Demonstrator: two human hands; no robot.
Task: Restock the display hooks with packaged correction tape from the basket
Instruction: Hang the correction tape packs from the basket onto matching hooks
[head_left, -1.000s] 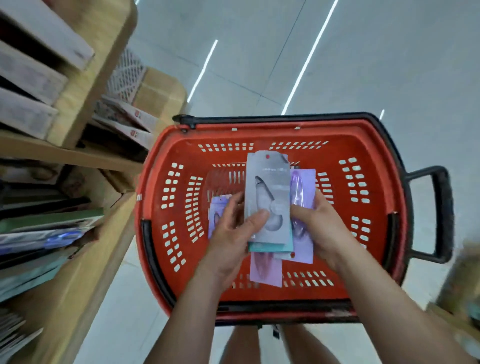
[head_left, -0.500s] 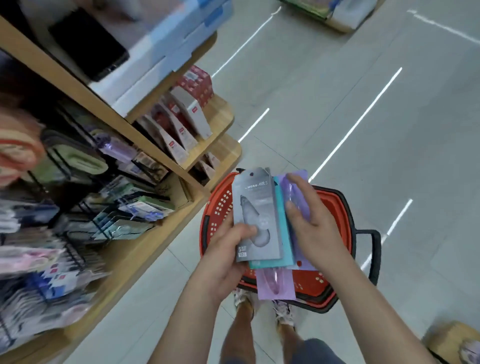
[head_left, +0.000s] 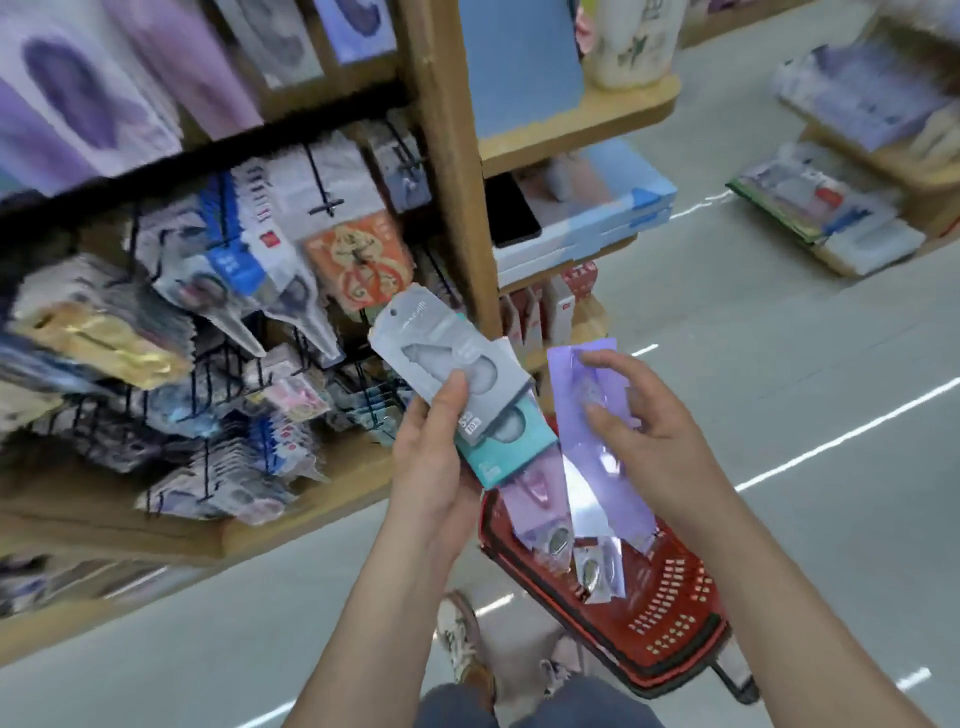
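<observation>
My left hand (head_left: 434, 457) grips a fanned stack of correction tape packs, a grey pack (head_left: 447, 358) on top, a teal pack (head_left: 511, 441) under it and a pink one (head_left: 535, 486) at the bottom. My right hand (head_left: 644, 431) pinches a lilac pack (head_left: 597, 441) that hangs down beside the stack. Below both hands the red basket (head_left: 660, 623) stands on the floor with a few packs inside. Black display hooks (head_left: 322, 208) loaded with blurred stationery packs fill the shelf at the left.
A wooden upright (head_left: 452, 171) divides the hook display from shelves of boxes (head_left: 582, 218) on the right. A low wooden stand with stacked goods (head_left: 831, 218) sits across the aisle. My feet (head_left: 462, 644) are beside the basket on the grey floor.
My view has swung up from the basket to the hook display. Both hands rose with the packs, and my right hand has drawn the lilac pack apart from the stack.
</observation>
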